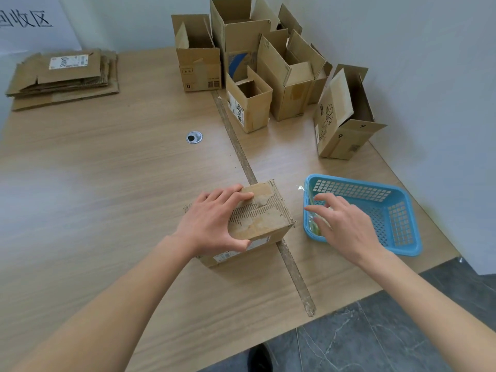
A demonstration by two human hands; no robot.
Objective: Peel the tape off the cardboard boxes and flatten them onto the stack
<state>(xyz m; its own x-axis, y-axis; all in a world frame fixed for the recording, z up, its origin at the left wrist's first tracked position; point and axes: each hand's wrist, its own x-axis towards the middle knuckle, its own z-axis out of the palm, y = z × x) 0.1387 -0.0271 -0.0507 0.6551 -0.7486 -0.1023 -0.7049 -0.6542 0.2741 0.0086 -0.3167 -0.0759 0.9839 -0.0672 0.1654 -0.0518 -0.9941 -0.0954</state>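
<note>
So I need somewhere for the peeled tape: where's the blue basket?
In the head view, the blue perforated plastic basket sits near the table's right edge, just right of the small cardboard box, under the right hand.

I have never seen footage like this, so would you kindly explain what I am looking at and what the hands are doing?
There is no machine here: one camera worn on a person's head looks down at their two bare hands over a wooden table. The left hand grips a closed cardboard box whose top is torn. The right hand hovers with spread fingers over a blue basket holding what looks like crumpled tape. Open boxes stand at the far right, and a stack of flattened cardboard lies far left.
</note>
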